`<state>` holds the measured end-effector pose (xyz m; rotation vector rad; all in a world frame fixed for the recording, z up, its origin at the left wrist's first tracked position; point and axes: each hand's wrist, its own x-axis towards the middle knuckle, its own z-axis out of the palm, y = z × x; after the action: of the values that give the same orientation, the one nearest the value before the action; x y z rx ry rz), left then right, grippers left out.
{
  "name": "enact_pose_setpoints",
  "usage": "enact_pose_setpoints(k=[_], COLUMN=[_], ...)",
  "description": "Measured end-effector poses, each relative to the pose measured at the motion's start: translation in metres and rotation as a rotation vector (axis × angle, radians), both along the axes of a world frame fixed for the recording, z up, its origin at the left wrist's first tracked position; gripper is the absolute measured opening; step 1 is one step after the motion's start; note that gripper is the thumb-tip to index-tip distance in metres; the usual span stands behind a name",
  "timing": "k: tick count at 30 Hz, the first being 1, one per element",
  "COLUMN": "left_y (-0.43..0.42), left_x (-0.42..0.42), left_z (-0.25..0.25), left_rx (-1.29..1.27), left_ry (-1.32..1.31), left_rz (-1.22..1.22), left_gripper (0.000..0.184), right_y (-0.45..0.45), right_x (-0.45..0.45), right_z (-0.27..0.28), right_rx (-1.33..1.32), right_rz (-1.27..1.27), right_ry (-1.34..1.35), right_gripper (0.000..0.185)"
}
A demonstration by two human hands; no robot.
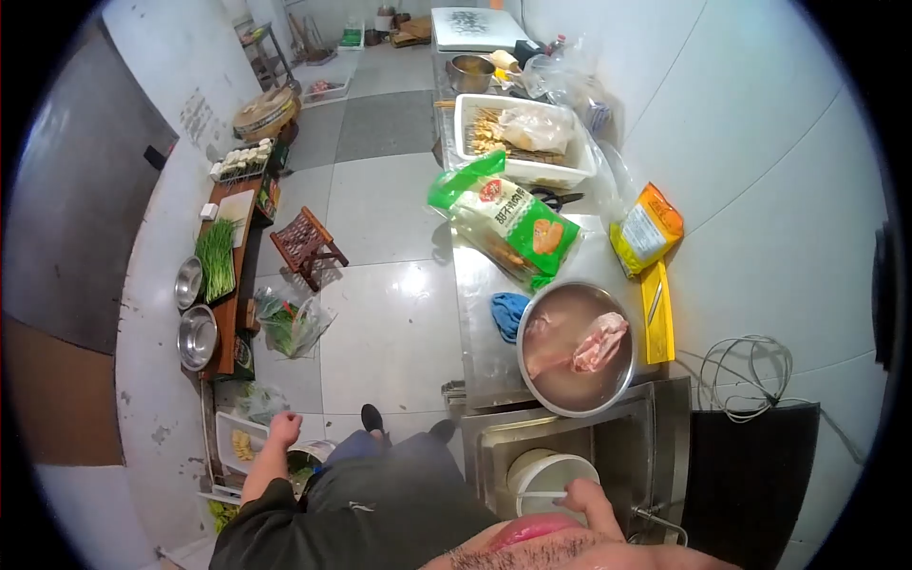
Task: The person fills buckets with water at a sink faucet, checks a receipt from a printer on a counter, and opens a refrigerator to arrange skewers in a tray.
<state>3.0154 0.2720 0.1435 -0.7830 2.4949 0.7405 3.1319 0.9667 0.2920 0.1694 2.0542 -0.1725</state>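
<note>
My right hand (pixel 587 498) is closed on a thin white bar, which looks like the handle of the white bucket (pixel 527 470) in the metal sink (pixel 489 442). Part of the bucket is hidden behind this hand. Out to the left, my left hand (pixel 284 428) has its fingers curled in, with nothing visible in them, above a white tray (pixel 226 439) and a container of greens. A steel basin (pixel 523 366) of cloudy water on the counter by the sink holds raw meat (pixel 600 343). Beside it lies a blue cloth (pixel 509 314).
Green (pixel 508 220) and orange (pixel 646 231) food packages, scissors (pixel 556 199) and a white tub of skewers (pixel 465 128) are on the counter. On the floor stand a folding stool (pixel 306 245) and a bag of greens (pixel 290 323). Steel bowls (pixel 198 337) sit along the left wall.
</note>
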Motion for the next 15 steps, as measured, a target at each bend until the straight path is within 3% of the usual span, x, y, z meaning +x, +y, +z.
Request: enact_pose_setpoints(k=[3, 6, 8, 15], left_y=[0.001, -0.001, -0.019, -0.026], left_x=[-0.017, -0.033, -0.047, -0.120], left_z=[-0.020, -0.019, -0.039, -0.022], left_rx=[0.070, 0.099, 0.093, 0.014], left_ry=[0.010, -0.001, 0.010, 0.009], left_rz=[0.014, -0.004, -0.040, -0.102], left_gripper=[0.032, 0.033, 0.033, 0.032], right_y=[0.004, -0.019, -0.016, -0.028], right_x=[0.024, 0.028, 0.047, 0.071], right_z=[0.018, 0.059, 0.047, 0.077], right_rx=[-0.030, 0.032, -0.017, 0.011], right_rz=[0.018, -0.179, -0.307, -0.597], right_ry=[-0.048, -0.052, 0.042, 0.283], right_gripper=[0.046, 0.049, 0.048, 0.043])
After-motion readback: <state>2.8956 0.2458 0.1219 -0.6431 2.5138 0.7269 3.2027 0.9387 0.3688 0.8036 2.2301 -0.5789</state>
